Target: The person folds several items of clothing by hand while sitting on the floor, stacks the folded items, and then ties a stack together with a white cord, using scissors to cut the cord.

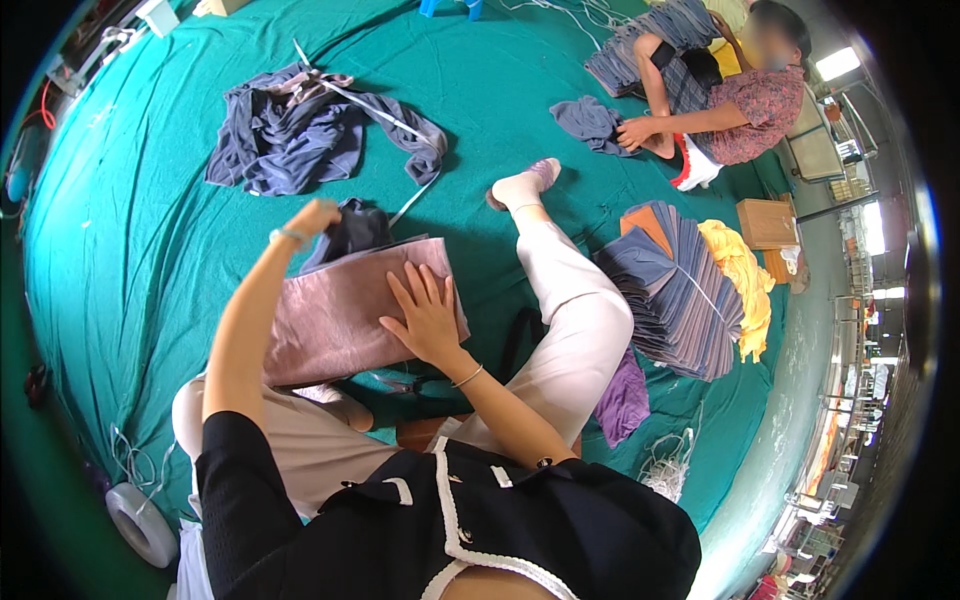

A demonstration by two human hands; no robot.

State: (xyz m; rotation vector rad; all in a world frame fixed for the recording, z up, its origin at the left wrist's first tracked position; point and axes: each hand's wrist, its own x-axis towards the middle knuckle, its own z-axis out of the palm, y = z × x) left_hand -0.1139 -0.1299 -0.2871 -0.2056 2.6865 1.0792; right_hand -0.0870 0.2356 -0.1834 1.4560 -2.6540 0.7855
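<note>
A pink folded cloth (337, 322) lies before me across my bent leg, with darker cloth showing under its far edge. My right hand (429, 315) rests flat on the right part of the pink cloth, fingers spread. My left hand (319, 219) is raised at the far left edge, blurred, beside a dark bunched cloth (356, 229); whether it grips that cloth I cannot tell. Farther off, a heap of grey-blue cloths (292, 142) lies on the green ground sheet (480, 82), a white strap (375, 114) across it. Scissors (405, 386) lie near my foot, partly hidden.
Right of my leg stands a tied stack of folded cloths (682, 292), beside yellow cloth (739, 277) and purple cloth (624, 397). A seated co-worker (757, 112) handles grey cloth (589, 124). White string (671, 461) and a white roll (141, 525) lie nearby.
</note>
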